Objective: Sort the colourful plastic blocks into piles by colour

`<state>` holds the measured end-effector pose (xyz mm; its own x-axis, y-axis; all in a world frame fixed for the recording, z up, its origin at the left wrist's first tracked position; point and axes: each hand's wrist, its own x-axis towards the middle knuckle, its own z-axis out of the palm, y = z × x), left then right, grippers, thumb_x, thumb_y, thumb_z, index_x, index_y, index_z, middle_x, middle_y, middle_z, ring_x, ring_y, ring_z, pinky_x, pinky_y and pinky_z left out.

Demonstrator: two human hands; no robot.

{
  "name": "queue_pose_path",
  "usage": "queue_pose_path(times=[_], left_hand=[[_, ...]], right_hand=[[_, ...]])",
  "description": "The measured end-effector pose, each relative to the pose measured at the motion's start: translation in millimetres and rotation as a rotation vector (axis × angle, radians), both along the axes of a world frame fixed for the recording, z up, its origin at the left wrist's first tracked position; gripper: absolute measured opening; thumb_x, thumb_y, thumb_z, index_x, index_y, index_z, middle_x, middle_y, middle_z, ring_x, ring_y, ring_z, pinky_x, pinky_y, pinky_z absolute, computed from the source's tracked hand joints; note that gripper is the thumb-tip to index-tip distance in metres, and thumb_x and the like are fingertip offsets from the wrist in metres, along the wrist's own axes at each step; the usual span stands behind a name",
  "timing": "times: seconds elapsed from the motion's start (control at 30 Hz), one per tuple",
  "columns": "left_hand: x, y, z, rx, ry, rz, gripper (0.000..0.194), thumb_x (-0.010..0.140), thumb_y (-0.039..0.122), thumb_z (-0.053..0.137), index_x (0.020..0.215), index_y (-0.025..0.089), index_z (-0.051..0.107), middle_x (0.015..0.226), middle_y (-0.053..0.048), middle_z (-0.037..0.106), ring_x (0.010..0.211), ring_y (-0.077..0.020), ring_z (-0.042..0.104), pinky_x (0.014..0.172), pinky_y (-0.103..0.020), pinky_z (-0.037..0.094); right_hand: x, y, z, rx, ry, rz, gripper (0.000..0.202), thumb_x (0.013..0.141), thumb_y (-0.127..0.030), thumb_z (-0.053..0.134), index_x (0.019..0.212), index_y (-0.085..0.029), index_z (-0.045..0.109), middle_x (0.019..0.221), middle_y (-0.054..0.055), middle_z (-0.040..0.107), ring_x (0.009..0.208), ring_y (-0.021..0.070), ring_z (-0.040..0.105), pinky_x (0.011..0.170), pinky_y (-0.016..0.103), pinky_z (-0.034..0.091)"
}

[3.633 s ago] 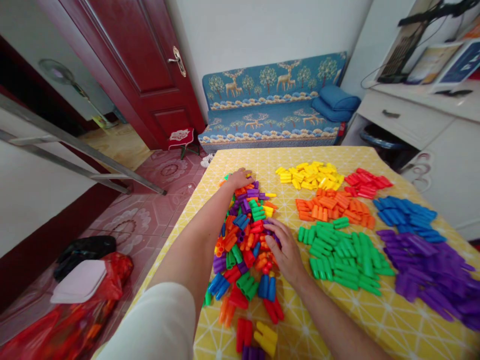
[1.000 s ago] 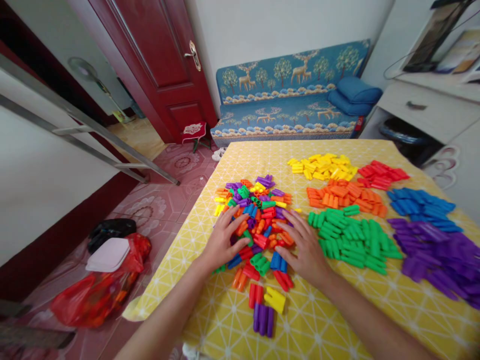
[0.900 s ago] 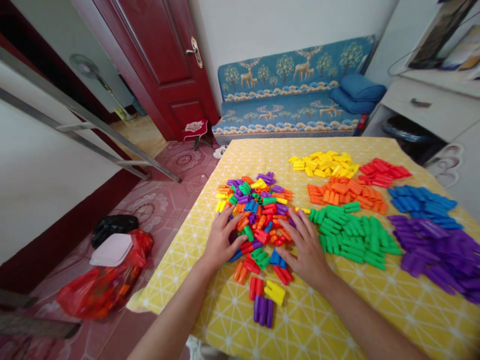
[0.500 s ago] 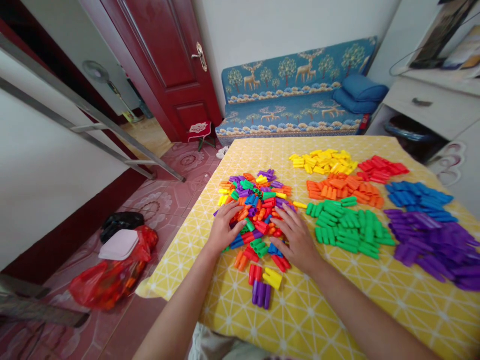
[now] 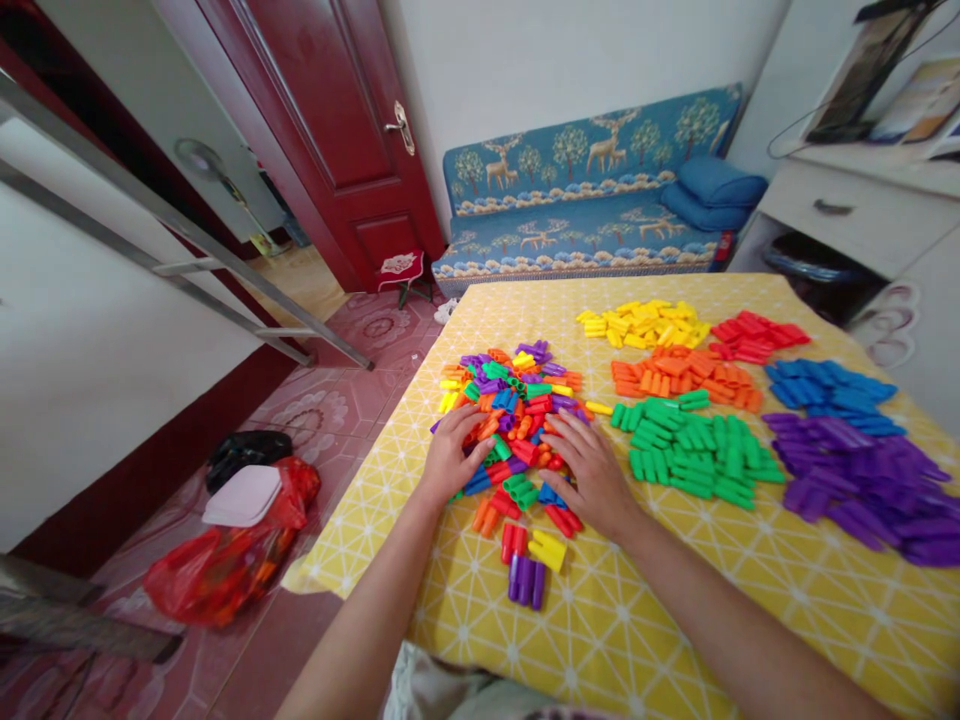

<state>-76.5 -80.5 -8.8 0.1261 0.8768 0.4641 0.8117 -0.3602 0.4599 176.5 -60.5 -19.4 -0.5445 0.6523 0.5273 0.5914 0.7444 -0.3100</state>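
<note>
A mixed pile of coloured plastic pieces (image 5: 510, 405) lies on the yellow tablecloth (image 5: 375, 500). My left hand (image 5: 452, 455) rests on the pile's left side, fingers apart, holding nothing. On its right side lies my right hand (image 5: 592, 470), also with spread fingers and nothing held. Nearer me are a yellow piece (image 5: 548, 550), a red piece (image 5: 514, 542) and purple pieces (image 5: 526, 582). To the right sit single-colour heaps: yellow (image 5: 645, 324), red (image 5: 757, 336), orange (image 5: 686, 376), green (image 5: 697, 450), blue (image 5: 829, 393) and purple (image 5: 862, 480).
Behind the table stands a blue patterned sofa (image 5: 585, 235), with a small red stool (image 5: 403, 267) by the red door (image 5: 330, 120). Bags (image 5: 217, 575) lie on the floor at left, below a metal ladder (image 5: 225, 265). A white cabinet (image 5: 847, 215) is at right.
The view has shifted slightly. Both hands stay on the mixed pile with fingers spread, and the pieces look unchanged.
</note>
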Motion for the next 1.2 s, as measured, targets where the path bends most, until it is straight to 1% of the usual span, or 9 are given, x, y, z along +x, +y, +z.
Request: queue_pose_path(times=[0.3,0.53,0.8,1.2], left_hand=[[0.9,-0.2,1.3,-0.005,-0.002,0.006,0.037,0.089,0.042,0.056,0.119,0.021,0.06,0.128,-0.01,0.059,0.124,-0.025,0.052,0.107,-0.044,0.041],[1.8,-0.2,2.7,-0.013,0.006,0.013,0.037,0.089,0.042,0.056,0.12,0.022,0.06,0.128,-0.01,0.059,0.123,-0.0253,0.052,0.107,-0.045,0.041],[2.0,-0.6,2.4,-0.017,0.011,0.013,0.037,0.089,0.041,0.056,0.119,0.021,0.06,0.128,-0.01,0.059,0.124,-0.0247,0.051,0.107,-0.044,0.041],[1.5,-0.7,1.7,-0.011,-0.004,0.016,0.036,0.089,0.041,0.056,0.119,0.021,0.061,0.128,-0.01,0.059,0.123,-0.0245,0.052,0.107,-0.044,0.041]], right_hand=[[0.0,-0.1,0.7,-0.034,-0.003,0.007,0.04,0.09,-0.041,0.052,0.122,-0.018,0.058,0.141,0.011,0.049,0.136,0.0282,0.035,0.113,0.055,0.022],[-0.1,0.5,0.8,-0.03,0.027,0.019,0.039,0.09,-0.042,0.051,0.121,-0.019,0.059,0.139,0.012,0.052,0.134,0.0289,0.038,0.111,0.056,0.025],[-0.1,0.5,-0.2,-0.048,0.011,0.005,0.039,0.091,-0.042,0.052,0.121,-0.02,0.058,0.14,0.01,0.051,0.134,0.028,0.038,0.112,0.056,0.021],[0.0,1.1,-0.4,-0.05,0.01,0.004,0.037,0.091,-0.041,0.051,0.121,-0.02,0.058,0.14,0.01,0.051,0.134,0.0274,0.039,0.113,0.056,0.02]])
